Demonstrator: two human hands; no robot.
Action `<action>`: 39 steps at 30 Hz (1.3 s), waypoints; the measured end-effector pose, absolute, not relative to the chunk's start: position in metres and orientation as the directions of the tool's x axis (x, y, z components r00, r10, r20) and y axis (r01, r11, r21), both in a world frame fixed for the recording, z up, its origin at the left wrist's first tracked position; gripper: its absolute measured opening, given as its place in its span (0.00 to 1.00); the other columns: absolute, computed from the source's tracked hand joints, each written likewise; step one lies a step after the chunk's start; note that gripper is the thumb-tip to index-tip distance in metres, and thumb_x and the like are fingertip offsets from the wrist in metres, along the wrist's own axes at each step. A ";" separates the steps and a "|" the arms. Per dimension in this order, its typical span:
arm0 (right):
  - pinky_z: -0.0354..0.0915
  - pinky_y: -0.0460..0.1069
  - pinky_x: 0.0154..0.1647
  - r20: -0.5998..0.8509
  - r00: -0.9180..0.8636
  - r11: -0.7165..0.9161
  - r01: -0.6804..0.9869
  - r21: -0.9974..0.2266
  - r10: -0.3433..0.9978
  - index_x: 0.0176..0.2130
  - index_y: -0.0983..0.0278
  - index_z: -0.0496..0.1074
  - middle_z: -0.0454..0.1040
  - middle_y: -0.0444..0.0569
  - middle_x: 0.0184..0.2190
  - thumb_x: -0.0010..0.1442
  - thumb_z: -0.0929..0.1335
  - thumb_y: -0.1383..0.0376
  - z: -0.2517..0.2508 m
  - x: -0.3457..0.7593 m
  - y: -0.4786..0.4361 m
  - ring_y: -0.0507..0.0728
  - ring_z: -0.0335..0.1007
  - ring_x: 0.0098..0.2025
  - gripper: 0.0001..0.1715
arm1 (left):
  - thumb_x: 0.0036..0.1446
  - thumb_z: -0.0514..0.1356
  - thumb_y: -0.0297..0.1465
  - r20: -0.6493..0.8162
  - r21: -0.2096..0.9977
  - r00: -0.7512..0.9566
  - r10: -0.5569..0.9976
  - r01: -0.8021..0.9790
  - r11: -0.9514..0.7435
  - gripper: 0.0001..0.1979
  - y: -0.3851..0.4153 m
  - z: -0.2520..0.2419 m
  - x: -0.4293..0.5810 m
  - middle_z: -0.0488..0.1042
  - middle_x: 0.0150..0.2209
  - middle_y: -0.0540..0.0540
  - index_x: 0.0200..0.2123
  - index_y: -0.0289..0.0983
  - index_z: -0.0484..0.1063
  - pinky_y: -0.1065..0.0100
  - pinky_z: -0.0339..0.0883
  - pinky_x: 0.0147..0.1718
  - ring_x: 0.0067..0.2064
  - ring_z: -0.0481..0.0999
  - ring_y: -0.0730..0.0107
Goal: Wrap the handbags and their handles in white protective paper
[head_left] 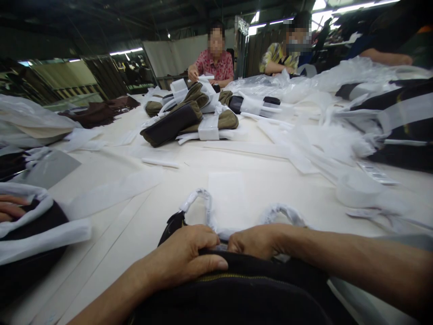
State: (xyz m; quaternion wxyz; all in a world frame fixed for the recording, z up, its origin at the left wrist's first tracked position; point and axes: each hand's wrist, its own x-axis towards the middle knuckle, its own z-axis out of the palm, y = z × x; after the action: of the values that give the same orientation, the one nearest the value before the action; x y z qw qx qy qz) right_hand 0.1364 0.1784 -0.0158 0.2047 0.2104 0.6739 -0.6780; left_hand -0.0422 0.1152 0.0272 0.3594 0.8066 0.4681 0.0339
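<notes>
A black bag (243,293) with a brass zipper lies at the table's near edge, right under the camera. Its two handles (203,203) are wrapped in white paper and arch up behind my hands. My left hand (184,257) rests on the bag's top edge, fingers curled over it and thumb along the zipper. My right hand (257,241) is closed on the bag's top beside the wrapped handles, knuckles toward the left hand. Both hands grip the bag.
A pile of olive and brown bags (189,117) wrapped in white paper sits mid-table. Clear plastic bags (338,76) and paper strips cover the right side. Another person's fingers (10,207) hold a wrapped black bag at left. Two people sit at the far end.
</notes>
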 end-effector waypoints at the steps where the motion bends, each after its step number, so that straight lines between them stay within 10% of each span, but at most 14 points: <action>1: 0.59 0.42 0.21 -0.603 -0.798 -0.082 0.602 -0.795 -0.008 0.28 0.67 0.73 0.67 0.37 0.16 0.49 0.69 0.62 -0.020 0.137 0.180 0.46 0.58 0.17 0.10 | 0.56 0.51 0.43 -0.270 0.610 0.562 0.782 0.728 -0.313 0.17 0.115 0.025 -0.042 0.69 0.30 0.47 0.28 0.35 0.69 0.72 0.58 0.32 0.33 0.67 0.69; 6: 0.64 0.46 0.29 -0.668 -0.744 -0.317 0.637 -0.703 -0.014 0.43 0.65 0.69 0.74 0.46 0.29 0.57 0.53 0.43 -0.015 0.141 0.181 0.51 0.68 0.27 0.35 | 0.55 0.53 0.43 -0.305 0.582 0.508 0.805 0.769 -0.265 0.17 0.115 0.013 -0.044 0.69 0.29 0.49 0.27 0.35 0.68 0.73 0.57 0.30 0.32 0.67 0.70; 11: 0.61 0.47 0.34 -0.575 -0.797 0.172 0.602 -0.779 0.186 0.43 0.65 0.70 0.73 0.48 0.35 0.46 0.64 0.40 0.016 0.159 0.170 0.56 0.68 0.35 0.37 | 0.54 0.53 0.44 -0.295 0.583 0.470 0.832 0.778 -0.233 0.18 0.114 0.001 -0.045 0.66 0.24 0.51 0.24 0.34 0.66 0.74 0.54 0.25 0.27 0.65 0.73; 15: 0.60 0.49 0.33 -0.452 -0.753 0.496 0.656 -0.569 0.478 0.39 0.68 0.71 0.73 0.53 0.33 0.49 0.59 0.39 0.028 0.181 0.155 0.59 0.68 0.34 0.38 | 0.53 0.53 0.44 -0.282 0.622 0.465 0.839 0.754 -0.210 0.18 0.112 -0.002 -0.043 0.64 0.23 0.52 0.23 0.34 0.65 0.74 0.53 0.24 0.27 0.64 0.73; 24: 0.57 0.52 0.28 -0.281 -0.721 0.736 0.673 -0.068 0.634 0.32 0.68 0.71 0.72 0.57 0.22 0.55 0.52 0.40 0.050 0.193 0.133 0.64 0.69 0.27 0.39 | 0.53 0.54 0.44 -0.240 0.576 0.496 0.835 0.765 -0.289 0.17 0.106 0.002 -0.042 0.59 0.21 0.54 0.24 0.36 0.63 0.75 0.50 0.22 0.25 0.61 0.74; 33: 0.56 0.44 0.25 -0.549 -0.720 0.516 0.691 -0.507 0.425 0.31 0.67 0.70 0.69 0.46 0.26 0.56 0.58 0.44 0.042 0.203 0.160 0.51 0.63 0.27 0.30 | 0.54 0.55 0.41 -0.241 0.546 0.565 0.789 0.751 -0.371 0.14 0.111 0.005 -0.033 0.63 0.20 0.52 0.26 0.37 0.65 0.74 0.49 0.22 0.24 0.64 0.72; 39: 0.65 0.45 0.29 -0.791 -0.604 -0.026 0.793 -0.609 0.096 0.39 0.66 0.69 0.72 0.45 0.31 0.43 0.70 0.49 0.041 0.178 0.163 0.52 0.69 0.30 0.29 | 0.54 0.52 0.44 -0.227 0.573 0.581 0.782 0.729 -0.375 0.17 0.113 0.002 -0.034 0.64 0.21 0.52 0.24 0.36 0.64 0.74 0.49 0.23 0.25 0.63 0.72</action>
State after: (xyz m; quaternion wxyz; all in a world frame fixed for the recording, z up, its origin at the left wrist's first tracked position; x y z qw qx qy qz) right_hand 0.1784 0.1626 0.0409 0.2782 0.3473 0.6399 -0.6266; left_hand -0.0337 0.1129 0.0020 0.3235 0.8281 0.4560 0.0409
